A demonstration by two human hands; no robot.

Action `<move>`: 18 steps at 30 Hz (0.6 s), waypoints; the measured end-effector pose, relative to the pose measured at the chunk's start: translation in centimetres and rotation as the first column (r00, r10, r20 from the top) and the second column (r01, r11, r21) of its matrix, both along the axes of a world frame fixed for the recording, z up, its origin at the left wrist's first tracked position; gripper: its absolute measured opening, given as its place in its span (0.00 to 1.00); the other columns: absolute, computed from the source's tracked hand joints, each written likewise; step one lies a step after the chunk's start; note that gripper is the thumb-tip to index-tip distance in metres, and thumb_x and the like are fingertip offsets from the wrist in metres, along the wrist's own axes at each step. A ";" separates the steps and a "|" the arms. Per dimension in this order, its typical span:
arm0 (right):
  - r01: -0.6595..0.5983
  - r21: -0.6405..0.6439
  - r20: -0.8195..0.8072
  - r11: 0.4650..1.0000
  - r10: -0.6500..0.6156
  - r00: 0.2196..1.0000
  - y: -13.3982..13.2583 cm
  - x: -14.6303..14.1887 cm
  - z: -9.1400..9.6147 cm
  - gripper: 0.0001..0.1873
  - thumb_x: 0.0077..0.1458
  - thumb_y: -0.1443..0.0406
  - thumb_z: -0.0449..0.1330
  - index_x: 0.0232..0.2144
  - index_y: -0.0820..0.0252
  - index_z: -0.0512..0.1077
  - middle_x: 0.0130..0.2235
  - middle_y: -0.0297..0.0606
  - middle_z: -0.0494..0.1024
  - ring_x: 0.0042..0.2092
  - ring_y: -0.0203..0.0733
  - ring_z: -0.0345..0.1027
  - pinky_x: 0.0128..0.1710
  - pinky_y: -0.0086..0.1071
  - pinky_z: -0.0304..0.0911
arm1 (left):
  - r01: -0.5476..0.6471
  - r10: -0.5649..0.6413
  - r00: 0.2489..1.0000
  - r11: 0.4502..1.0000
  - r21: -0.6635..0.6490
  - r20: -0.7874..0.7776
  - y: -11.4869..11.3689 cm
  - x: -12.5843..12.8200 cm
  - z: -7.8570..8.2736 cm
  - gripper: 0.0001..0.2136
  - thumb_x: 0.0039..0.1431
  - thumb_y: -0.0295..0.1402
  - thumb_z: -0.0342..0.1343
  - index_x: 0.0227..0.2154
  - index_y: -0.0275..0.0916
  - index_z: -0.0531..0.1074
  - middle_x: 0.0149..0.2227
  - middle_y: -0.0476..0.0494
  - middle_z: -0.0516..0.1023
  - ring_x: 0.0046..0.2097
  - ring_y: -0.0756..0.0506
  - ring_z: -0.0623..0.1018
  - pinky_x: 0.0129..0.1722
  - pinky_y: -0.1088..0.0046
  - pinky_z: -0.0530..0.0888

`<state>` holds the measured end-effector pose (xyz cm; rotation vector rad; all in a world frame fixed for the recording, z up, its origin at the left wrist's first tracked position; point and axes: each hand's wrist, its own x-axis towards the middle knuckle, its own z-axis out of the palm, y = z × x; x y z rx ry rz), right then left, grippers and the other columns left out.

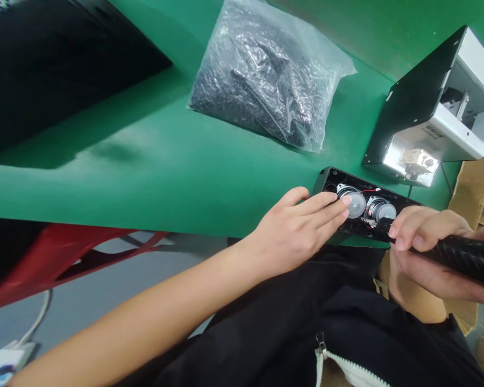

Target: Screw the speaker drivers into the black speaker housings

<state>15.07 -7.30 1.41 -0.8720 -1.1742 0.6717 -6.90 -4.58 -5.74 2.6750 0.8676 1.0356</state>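
Observation:
My left hand (300,234) lies flat with its fingers stretched out, the tips resting on a round speaker driver (355,205) in a long black speaker housing (326,177). Beside it in the housing is a second round driver (385,210), with red and dark wires nearby. A black electric screwdriver (470,260) is wrapped in my right hand (431,236). Its front end points down to the left over the housing, near the second driver. The tip itself is hard to make out. My right fingers cover part of the housing's right end.
On the green table (153,172) lies a clear plastic bag (266,75) with dark contents. A silver-and-black machine (419,113) stands at the right, near cardboard dividers (478,183). A large black object (64,70) occupies the upper left. Below the table's edge are a red stool (76,250) and a power strip (10,360).

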 end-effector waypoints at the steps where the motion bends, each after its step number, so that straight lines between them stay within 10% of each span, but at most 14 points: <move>1: 0.000 0.002 -0.005 1.000 0.000 1.000 0.1 0.0 -0.1 0.26 0.72 0.45 0.55 0.58 0.49 0.81 0.27 0.31 0.80 0.21 0.39 0.70 0.22 0.37 0.74 | -0.002 0.002 1.000 1.000 0.001 -0.004 0.0 0.0 0.0 0.09 0.80 0.26 0.55 0.54 0.39 0.79 0.58 0.48 0.89 0.58 0.46 0.84 0.48 0.63 0.75; 10: -0.013 0.102 0.107 0.995 0.002 0.994 0.8 -0.7 -0.6 0.33 0.70 0.36 0.51 0.57 0.48 0.79 0.24 0.28 0.74 0.19 0.38 0.63 0.16 0.38 0.67 | 0.002 -0.002 1.000 1.000 0.010 0.006 0.0 0.0 -0.3 0.10 0.81 0.26 0.53 0.54 0.39 0.78 0.58 0.48 0.89 0.58 0.46 0.85 0.47 0.62 0.75; 14: -0.183 -0.034 0.267 0.982 0.186 0.946 -0.7 0.7 -0.5 0.26 0.61 0.50 0.72 0.58 0.43 0.75 0.32 0.29 0.82 0.26 0.44 0.75 0.28 0.47 0.79 | 0.001 -0.001 0.999 1.000 0.014 0.034 0.0 0.0 -0.2 0.09 0.80 0.25 0.55 0.54 0.38 0.79 0.58 0.49 0.89 0.56 0.46 0.86 0.45 0.61 0.75; 18: -0.217 -0.038 0.300 0.975 0.218 0.929 -0.9 1.4 -0.6 0.25 0.62 0.60 0.72 0.58 0.40 0.73 0.32 0.26 0.82 0.26 0.43 0.76 0.29 0.45 0.81 | 0.003 -0.004 0.999 1.000 0.013 0.033 -0.1 0.1 -0.3 0.09 0.79 0.25 0.57 0.54 0.37 0.79 0.58 0.47 0.89 0.56 0.45 0.85 0.47 0.61 0.73</move>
